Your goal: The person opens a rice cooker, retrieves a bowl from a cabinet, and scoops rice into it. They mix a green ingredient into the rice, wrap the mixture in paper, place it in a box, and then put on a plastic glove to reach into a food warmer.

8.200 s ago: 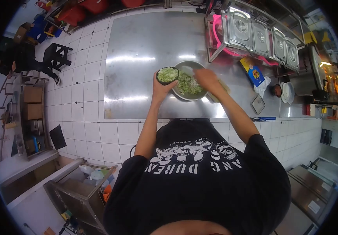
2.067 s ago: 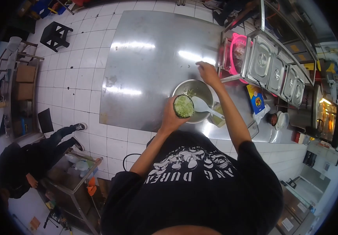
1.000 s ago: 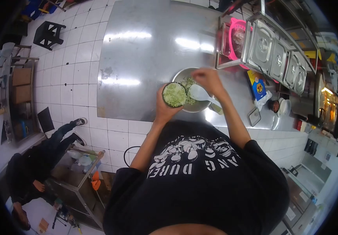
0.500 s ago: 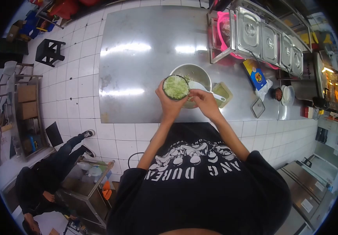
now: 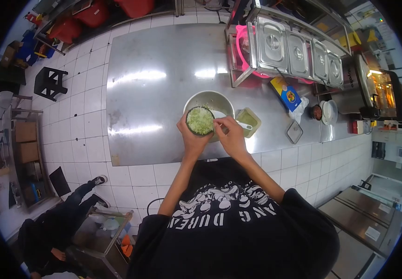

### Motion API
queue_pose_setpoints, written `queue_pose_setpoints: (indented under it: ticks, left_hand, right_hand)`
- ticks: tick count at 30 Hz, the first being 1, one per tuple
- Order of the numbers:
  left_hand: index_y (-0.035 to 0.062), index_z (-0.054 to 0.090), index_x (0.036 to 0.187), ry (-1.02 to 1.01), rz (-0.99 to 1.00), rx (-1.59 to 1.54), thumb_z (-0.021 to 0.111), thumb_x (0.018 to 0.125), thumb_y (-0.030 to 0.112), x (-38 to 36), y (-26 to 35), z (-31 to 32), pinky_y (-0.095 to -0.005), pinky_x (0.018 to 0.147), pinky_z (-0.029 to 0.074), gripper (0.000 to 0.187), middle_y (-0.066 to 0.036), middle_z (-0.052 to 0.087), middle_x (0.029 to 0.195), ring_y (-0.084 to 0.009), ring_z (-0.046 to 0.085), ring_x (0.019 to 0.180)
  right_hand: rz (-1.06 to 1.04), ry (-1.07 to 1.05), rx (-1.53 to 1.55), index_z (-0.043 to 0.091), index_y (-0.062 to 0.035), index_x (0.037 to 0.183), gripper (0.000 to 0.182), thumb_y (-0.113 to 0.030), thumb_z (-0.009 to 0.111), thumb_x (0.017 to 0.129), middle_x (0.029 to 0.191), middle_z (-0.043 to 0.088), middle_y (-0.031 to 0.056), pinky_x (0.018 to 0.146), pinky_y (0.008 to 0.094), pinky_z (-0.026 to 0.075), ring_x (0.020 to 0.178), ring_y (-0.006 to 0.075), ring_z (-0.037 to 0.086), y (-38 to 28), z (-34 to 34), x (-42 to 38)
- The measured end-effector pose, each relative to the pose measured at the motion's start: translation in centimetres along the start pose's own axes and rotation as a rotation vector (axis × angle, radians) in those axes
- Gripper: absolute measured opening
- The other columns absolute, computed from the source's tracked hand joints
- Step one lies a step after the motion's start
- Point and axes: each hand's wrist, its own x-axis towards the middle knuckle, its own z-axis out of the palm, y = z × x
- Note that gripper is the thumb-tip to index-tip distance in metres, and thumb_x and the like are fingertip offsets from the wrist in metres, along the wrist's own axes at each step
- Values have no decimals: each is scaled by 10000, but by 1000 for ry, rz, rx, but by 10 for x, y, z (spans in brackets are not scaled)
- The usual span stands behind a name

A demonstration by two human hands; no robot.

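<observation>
My left hand (image 5: 193,143) is wrapped around a small dark round bowl (image 5: 200,121) heaped with finely shredded pale green and whitish food. At the bowl's right edge, my right hand (image 5: 231,135) has its fingertips pinched together; anything between them is too small to make out. Underneath both hands stands a large metal mixing bowl (image 5: 192,98), partly covered by them. A white utensil handle (image 5: 245,125) sticks out over its right side. Beside it lies a rectangular tub (image 5: 255,115) with something pale green inside.
Lidded steel pans (image 5: 272,42) sit in a rack at the back right of the steel table (image 5: 163,51), with a pink basket (image 5: 241,49) beneath. Nearby are a blue and yellow box (image 5: 286,95), a clear lid (image 5: 295,132) and a fryer-like appliance. Another person (image 5: 47,232) is at lower left.
The whole view has shifted, so the table sits lower and more to the left. My left hand still holds the dark bowl, and my right fingertips remain pinched at its right edge.
</observation>
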Motion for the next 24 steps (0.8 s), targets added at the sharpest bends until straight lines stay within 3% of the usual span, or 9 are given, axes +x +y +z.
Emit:
queue_pose_setpoints:
  ticks: [2,4,8,10,16,20,21,22,24]
  left_hand:
    - [22,318,1382,-15,-14,-35,891,585,96,-1,0,0,-404,1021,393,985,-163,404,1270,-299,446,1217]
    - [22,315,1385,3,-32,-57,887,591,90,-2,-10,1,-399,1025,396,981,-166,420,1284,-289,455,1220]
    - [-8,311,1385,18,-117,-334,893,588,125,0,-22,9,-401,1033,393,996,-182,424,1290,-313,458,1218]
    - [-4,313,1385,3,-108,-312,891,601,119,3,-12,5,-389,1034,396,982,-175,436,1292,-295,464,1219]
    - [8,318,1380,43,-84,-211,874,647,92,3,-17,-17,-375,1032,407,923,-157,461,1289,-264,475,1215]
    - [16,327,1372,87,-104,-130,868,665,88,2,-35,-42,-372,1033,409,894,-149,462,1287,-261,479,1212]
    - [16,327,1372,79,-94,-137,868,665,88,1,-41,-46,-372,1033,409,894,-149,462,1287,-261,479,1212]
    - [16,336,1364,116,-106,-147,868,664,89,-1,-50,-52,-379,1041,394,883,-148,455,1280,-266,466,1216]
    - [16,346,1356,150,-103,-163,868,663,90,-3,-67,-62,-387,1049,380,871,-147,447,1272,-272,452,1219]
  right_hand:
    - [-12,13,-33,656,-41,1111,231,-50,609,886,935,612,104,723,285,475,865,195,606,1,1,0]
    - [-291,75,-214,650,-38,1164,306,-58,612,862,998,586,137,783,341,476,905,271,581,10,3,-5]
    - [-264,83,-206,602,-83,1276,433,-52,616,844,1089,533,160,857,365,453,974,290,533,-2,-4,-22]
    - [-239,-64,-136,555,-114,1343,511,-44,612,839,1140,497,170,890,366,439,995,292,506,0,-4,-21]
    - [-170,278,219,622,-75,1223,371,-14,604,857,1102,583,93,733,277,503,891,154,599,4,-53,-11]
    - [37,373,61,650,-52,1101,256,-46,624,846,1060,617,78,751,289,513,960,164,615,79,-105,-5]
    - [37,257,-105,585,-27,1147,368,-141,686,812,1145,584,127,865,366,499,1076,252,577,98,-118,-7]
    - [34,270,-107,585,-27,1147,368,-141,686,812,1145,584,127,865,366,499,1076,252,577,115,-121,-12]
    - [-93,111,-417,490,5,1163,547,-230,753,745,1257,508,195,1001,445,418,1208,359,470,134,-121,-19]
